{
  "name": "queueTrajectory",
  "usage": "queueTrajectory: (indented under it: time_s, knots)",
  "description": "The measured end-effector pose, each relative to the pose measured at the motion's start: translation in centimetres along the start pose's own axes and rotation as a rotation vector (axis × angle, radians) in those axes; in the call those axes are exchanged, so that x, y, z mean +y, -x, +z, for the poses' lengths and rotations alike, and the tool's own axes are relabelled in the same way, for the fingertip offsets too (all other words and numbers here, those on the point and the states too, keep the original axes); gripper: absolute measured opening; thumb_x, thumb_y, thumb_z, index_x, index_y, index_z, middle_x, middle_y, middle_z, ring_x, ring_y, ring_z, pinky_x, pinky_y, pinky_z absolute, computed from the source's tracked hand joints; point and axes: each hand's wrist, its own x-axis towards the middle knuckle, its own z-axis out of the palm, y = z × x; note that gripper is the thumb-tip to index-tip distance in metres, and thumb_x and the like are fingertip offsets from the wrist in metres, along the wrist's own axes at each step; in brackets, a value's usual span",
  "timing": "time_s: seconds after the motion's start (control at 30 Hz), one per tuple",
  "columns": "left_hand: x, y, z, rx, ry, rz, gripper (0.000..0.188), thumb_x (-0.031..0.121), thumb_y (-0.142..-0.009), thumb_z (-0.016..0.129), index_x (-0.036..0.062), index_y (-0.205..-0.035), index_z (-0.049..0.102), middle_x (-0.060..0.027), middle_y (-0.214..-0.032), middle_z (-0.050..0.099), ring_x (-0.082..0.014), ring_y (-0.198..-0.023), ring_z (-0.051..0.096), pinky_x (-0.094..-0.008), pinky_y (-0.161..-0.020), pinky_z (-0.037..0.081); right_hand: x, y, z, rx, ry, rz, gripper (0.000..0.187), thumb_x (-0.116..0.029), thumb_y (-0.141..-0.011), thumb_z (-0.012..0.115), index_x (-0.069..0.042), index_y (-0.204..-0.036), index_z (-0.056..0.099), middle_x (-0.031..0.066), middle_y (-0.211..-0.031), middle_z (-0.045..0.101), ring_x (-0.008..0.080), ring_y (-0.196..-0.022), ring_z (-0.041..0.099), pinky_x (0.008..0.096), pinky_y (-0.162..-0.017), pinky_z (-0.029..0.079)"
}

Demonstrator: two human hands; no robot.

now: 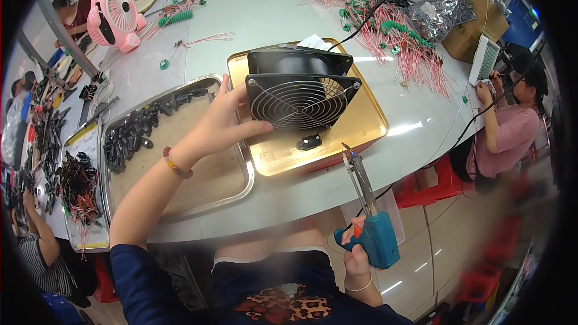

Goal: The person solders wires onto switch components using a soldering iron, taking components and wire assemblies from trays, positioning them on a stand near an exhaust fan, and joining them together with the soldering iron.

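My right hand (356, 253) is wrapped round the handle of a teal soldering gun (380, 238), its metal tip pointing up beside the tray's right front corner. My left hand (226, 117) has its fingers spread at the left side of a black square cooling fan (299, 102) with a round wire guard; the fingertips partly pass behind the frame, and the thumb lies across its lower left. The fan stands upright in a gold metal tray (271, 164). Just in front of it, a small black component (309, 142) lies on the tray.
Left of the gold tray is a silver-rimmed tray (198, 204) with several black parts (129, 135). Farther left, another tray (90, 244) holds wired parts. A pink fan (114, 18) stands at the back left, red-wired parts (415, 54) at the back right. Co-workers sit around the table.
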Motion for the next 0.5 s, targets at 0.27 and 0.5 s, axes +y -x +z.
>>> queueTrajectory:
  time_s: [0.27,0.5]
  knots:
    - [0.19,-0.36,-0.06,-0.022,-0.055,0.037,0.056,0.024,-0.082,0.074,0.0057,-0.128,0.049,-0.0048,-0.106,0.070,-0.0198,-0.112,0.062,-0.0525,-0.115,-0.014,-0.04,0.38,-0.40,0.015,-0.022,0.004,0.049,-0.028,-0.083,0.065,0.002,-0.119,0.050,0.0168,-0.117,0.050,0.0143,-0.074,0.051,0.0280,-0.063,0.044]
    - [-0.17,-0.58,-0.38,-0.027,-0.067,0.076,0.056,0.025,-0.082,0.074,0.0063,-0.128,0.050,-0.0060,-0.109,0.070,-0.0205,-0.113,0.061,-0.0527,-0.115,-0.013,-0.91,0.37,-0.43,0.022,-0.029,0.106,0.063,-0.037,-0.082,0.071,0.001,-0.128,0.048,0.0035,-0.111,0.053,0.0098,-0.080,0.051,0.0268,-0.069,0.042]
